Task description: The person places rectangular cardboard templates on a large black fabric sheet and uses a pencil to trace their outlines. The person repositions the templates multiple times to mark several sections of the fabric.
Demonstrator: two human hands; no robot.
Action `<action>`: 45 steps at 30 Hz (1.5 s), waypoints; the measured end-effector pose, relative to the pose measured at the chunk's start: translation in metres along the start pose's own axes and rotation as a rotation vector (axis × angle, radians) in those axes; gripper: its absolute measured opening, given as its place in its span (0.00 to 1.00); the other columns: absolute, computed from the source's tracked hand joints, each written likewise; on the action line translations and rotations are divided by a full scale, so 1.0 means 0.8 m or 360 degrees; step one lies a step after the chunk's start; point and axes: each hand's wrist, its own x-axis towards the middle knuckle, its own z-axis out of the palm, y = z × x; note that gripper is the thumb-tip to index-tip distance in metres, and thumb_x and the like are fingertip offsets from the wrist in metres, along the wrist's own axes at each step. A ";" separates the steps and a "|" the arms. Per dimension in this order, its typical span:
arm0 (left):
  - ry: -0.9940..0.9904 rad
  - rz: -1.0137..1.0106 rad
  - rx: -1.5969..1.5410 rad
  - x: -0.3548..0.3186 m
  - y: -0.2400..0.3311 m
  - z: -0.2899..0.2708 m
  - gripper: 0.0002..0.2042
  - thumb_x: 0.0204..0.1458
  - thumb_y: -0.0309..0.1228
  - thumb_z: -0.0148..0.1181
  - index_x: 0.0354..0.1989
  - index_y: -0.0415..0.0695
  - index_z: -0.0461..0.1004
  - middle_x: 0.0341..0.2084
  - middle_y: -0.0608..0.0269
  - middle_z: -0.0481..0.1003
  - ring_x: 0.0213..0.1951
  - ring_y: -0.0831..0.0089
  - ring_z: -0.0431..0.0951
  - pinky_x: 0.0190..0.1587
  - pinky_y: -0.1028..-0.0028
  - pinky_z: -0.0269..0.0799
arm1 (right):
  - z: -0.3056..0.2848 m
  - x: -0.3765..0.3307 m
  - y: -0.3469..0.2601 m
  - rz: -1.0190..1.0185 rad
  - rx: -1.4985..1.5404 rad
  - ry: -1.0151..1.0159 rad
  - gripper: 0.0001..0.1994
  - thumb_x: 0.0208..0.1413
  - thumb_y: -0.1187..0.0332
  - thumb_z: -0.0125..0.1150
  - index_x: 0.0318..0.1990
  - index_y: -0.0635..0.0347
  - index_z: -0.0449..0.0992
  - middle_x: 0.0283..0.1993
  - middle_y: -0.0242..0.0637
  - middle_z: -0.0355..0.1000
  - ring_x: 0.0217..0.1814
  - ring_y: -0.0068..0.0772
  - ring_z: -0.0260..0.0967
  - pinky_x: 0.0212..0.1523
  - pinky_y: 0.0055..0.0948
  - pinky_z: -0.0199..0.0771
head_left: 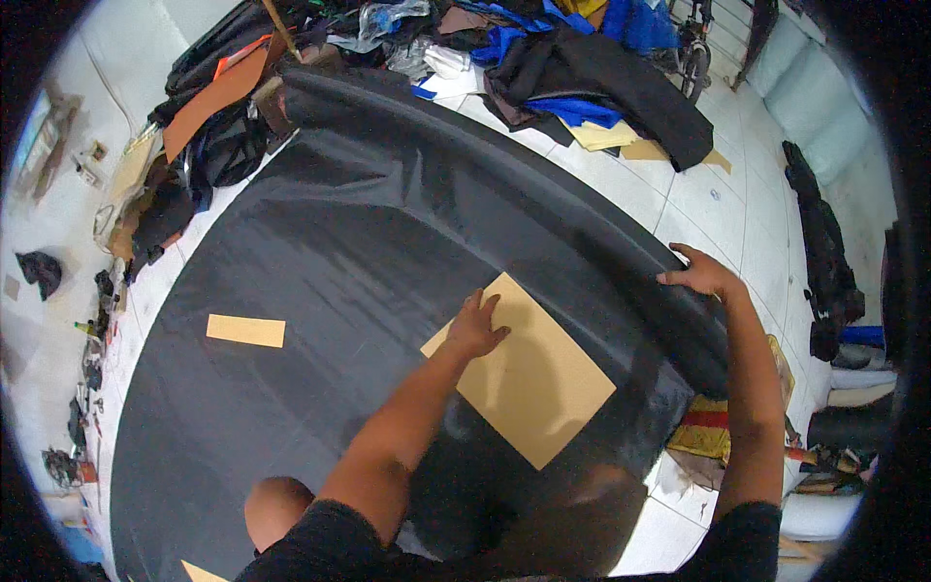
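Observation:
A large sheet of black fabric (330, 262) lies spread across the floor, its far right side wound into a thick roll (582, 223). On the sheet rests a tan rectangular board (543, 378), set at an angle. My left hand (475, 328) lies on the board's upper left part, fingers spread. Over the right end of the roll, my right hand (706, 274) touches the material with thumb and fingers apart. A small tan strip (245, 331) sits on the fabric to the left. The corner of another tan piece (202, 571) shows at the lower edge.
Heaped fabric and clothes (601, 87) in black, blue and yellow cover the floor beyond the roll. A brown panel (218, 102) leans at the far left among bags. Dark bundles (822, 252) lie along the right wall. My bare knee (276, 509) is on the sheet.

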 end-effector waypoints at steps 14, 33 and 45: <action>-0.0008 0.0339 0.0245 0.171 0.007 0.047 0.47 0.48 0.68 0.55 0.74 0.64 0.45 0.73 0.39 0.38 0.72 0.34 0.39 0.67 0.33 0.35 | 0.054 -0.015 -0.037 -0.0070 -0.0228 0.0552 0.49 0.35 0.39 0.74 0.65 0.54 0.66 0.54 0.51 0.74 0.57 0.51 0.72 0.59 0.42 0.69; 0.0037 0.0172 0.0386 0.178 0.015 0.079 0.42 0.44 0.65 0.59 0.68 0.60 0.62 0.64 0.59 0.57 0.67 0.49 0.52 0.63 0.24 0.38 | 0.144 -0.003 0.005 0.0121 -0.1034 0.1475 0.38 0.56 0.44 0.62 0.71 0.43 0.57 0.64 0.49 0.65 0.64 0.54 0.64 0.60 0.47 0.68; 0.0076 0.0232 0.0091 0.166 0.016 0.061 0.42 0.42 0.64 0.62 0.66 0.58 0.65 0.69 0.50 0.53 0.71 0.43 0.46 0.65 0.26 0.33 | 0.166 0.008 0.008 -0.0048 -0.1084 0.1762 0.37 0.56 0.46 0.63 0.71 0.38 0.57 0.64 0.50 0.65 0.64 0.54 0.64 0.61 0.48 0.66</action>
